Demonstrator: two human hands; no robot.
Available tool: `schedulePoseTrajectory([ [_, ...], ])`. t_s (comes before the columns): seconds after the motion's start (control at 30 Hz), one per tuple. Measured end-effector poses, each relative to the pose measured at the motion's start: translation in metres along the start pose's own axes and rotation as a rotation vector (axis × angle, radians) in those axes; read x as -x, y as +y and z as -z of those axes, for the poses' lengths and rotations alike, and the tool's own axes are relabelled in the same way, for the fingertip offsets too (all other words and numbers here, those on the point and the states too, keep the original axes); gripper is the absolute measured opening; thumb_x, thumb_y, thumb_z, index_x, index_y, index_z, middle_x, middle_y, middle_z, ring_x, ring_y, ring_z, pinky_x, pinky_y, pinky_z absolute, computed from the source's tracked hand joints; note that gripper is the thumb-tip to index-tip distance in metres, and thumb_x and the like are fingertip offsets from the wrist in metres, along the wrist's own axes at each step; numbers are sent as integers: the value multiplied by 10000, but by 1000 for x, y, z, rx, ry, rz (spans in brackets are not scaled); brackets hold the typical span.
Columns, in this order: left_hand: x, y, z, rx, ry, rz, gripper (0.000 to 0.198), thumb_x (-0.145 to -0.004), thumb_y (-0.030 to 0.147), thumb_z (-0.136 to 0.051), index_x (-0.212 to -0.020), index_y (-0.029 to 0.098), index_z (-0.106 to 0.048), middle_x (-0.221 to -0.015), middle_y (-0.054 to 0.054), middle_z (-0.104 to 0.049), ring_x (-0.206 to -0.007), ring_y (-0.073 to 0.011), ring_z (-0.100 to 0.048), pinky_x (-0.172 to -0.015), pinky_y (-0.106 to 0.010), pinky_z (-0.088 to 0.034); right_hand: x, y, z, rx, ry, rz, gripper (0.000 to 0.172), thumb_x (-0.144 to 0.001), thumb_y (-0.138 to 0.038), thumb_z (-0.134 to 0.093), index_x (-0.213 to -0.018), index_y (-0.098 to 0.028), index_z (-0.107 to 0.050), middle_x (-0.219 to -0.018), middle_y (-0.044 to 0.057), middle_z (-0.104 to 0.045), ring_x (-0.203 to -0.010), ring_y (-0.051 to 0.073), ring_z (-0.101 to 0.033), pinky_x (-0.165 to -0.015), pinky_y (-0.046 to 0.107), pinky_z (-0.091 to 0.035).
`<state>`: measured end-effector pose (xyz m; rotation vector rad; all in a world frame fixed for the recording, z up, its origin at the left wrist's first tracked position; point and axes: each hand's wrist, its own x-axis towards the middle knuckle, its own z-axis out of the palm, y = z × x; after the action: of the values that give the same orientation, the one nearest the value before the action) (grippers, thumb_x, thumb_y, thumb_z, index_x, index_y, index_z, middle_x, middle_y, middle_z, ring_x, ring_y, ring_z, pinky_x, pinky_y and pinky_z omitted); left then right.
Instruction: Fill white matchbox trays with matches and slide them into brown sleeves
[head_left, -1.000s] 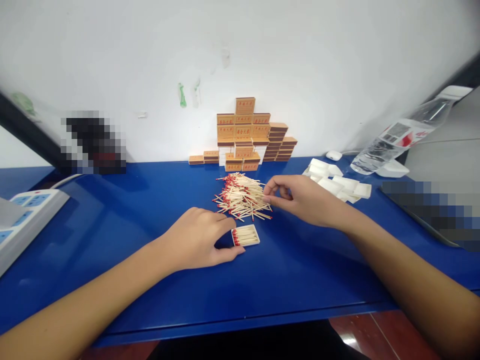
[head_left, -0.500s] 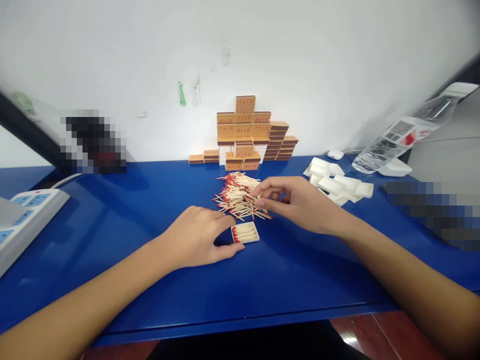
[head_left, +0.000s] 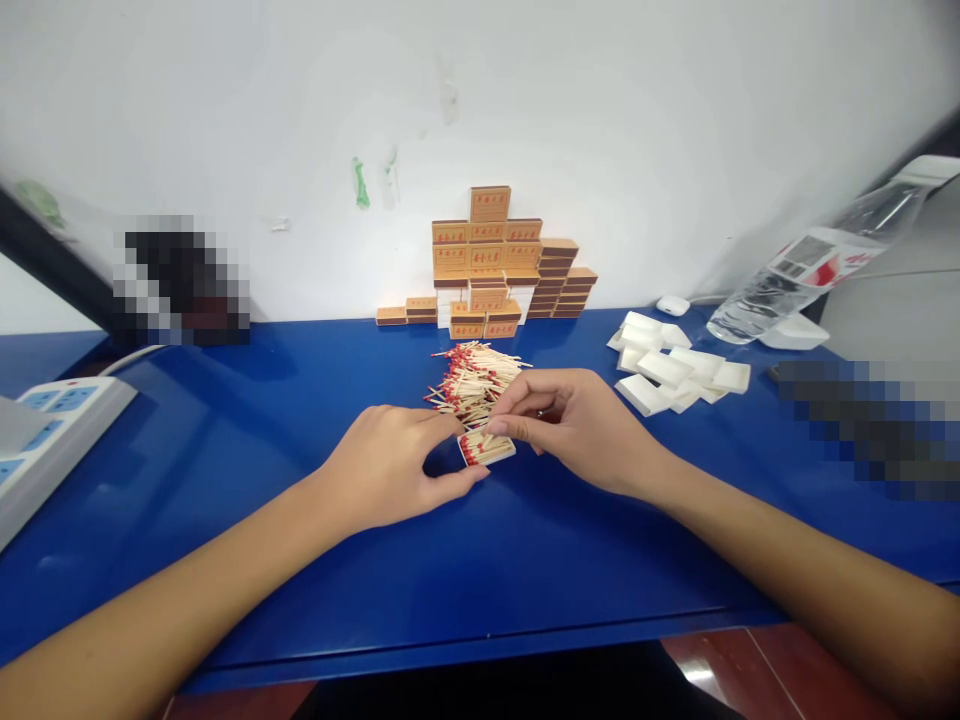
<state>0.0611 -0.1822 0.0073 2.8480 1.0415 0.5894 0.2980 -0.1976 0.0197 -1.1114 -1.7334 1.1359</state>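
Observation:
My left hand [head_left: 394, 465] is closed around a small white matchbox tray [head_left: 513, 455], thumb at the near side and fingers at the far side. Red-headed matches lie side by side in the tray, their heads toward the left. Directly above it, my right hand [head_left: 589, 425] pinches matches [head_left: 486, 437] between thumb and fingertips; how many is hidden by the fingers. Just behind both hands is a loose pile of matches [head_left: 474, 378] on the blue table [head_left: 360, 590].
Stacked matchboxes [head_left: 486, 258] stand against the wall. White trays [head_left: 666, 368] lie heaped at the right, near a leaning plastic bottle [head_left: 806, 258] and a small white case [head_left: 673, 305]. A power strip [head_left: 82, 420] sits at the far left.
My right hand has moved from the match pile toward me and left, bringing matches over the tray. My left hand and the tray have shifted slightly away from me.

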Motion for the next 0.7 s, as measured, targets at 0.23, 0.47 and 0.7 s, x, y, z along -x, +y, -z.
schedulePoseTrajectory([
  [0.23, -1, 1, -1, -6, 34, -8, 337, -938, 529, -665, -971, 206, -758, -614, 38, -612, -515, -128, -526, -543, -285, -326, 3, 5, -5, 146, 37, 39, 136, -868, -334, -801, -795, -223, -775, -700, -17, -659, -604, 116, -467, -561, 276, -359],
  [0.47, -1, 1, 0, -10, 42, -12, 337, -937, 519, -666, -936, 196, -759, -616, 28, -638, -510, -129, -539, -534, -281, -329, 1, 4, 3, 393, -6, 48, 199, -921, -394, -739, -825, -221, -759, -765, -5, -599, -621, 124, -440, -587, 295, -358],
  [0.7, 0, -1, -1, -17, 5, -28, 356, -946, 532, -648, -989, 193, -749, -735, 5, -727, -609, -164, -649, -573, -300, -399, 4, 1, 9, 532, -81, 146, 96, -953, -256, -677, -897, -219, -746, -934, 25, -645, -685, 127, -521, -652, 293, -410],
])
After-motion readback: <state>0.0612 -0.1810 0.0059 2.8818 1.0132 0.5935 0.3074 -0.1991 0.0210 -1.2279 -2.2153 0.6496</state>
